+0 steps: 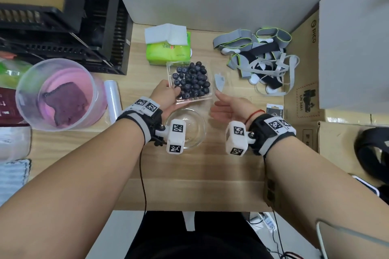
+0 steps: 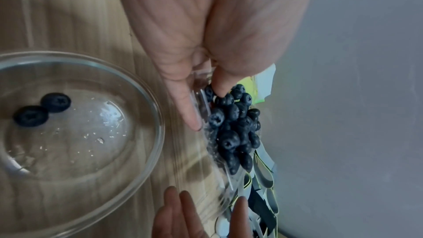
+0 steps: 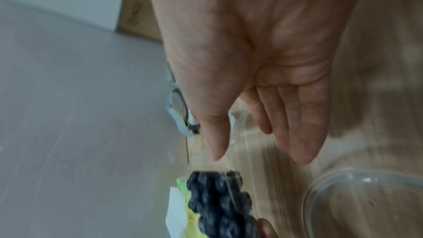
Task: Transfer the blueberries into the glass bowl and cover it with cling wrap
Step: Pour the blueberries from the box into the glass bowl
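Note:
A clear plastic punnet [image 1: 189,101] full of blueberries [image 1: 191,80] is held just beyond the glass bowl [image 1: 202,124]. My left hand [image 1: 170,92] grips its left edge, thumb on the berries [image 2: 228,129] and fingers underneath. In the left wrist view the bowl [image 2: 158,115] holds two blueberries [image 2: 55,102]. My right hand [image 1: 221,105] is open with straight fingers, close to the punnet's near right corner and holding nothing. The right wrist view shows its open palm [image 3: 258,151] above the berries [image 3: 217,202]. A cling wrap roll [image 1: 112,99] lies left of the bowl.
The punnet's clear lid [image 1: 221,80] hangs open on the right. A green tissue pack [image 1: 168,50] sits behind it, tangled straps [image 1: 259,59] lie at the back right. A translucent tub [image 1: 25,99] with cloth stands left, a cardboard box [image 1: 301,90] right.

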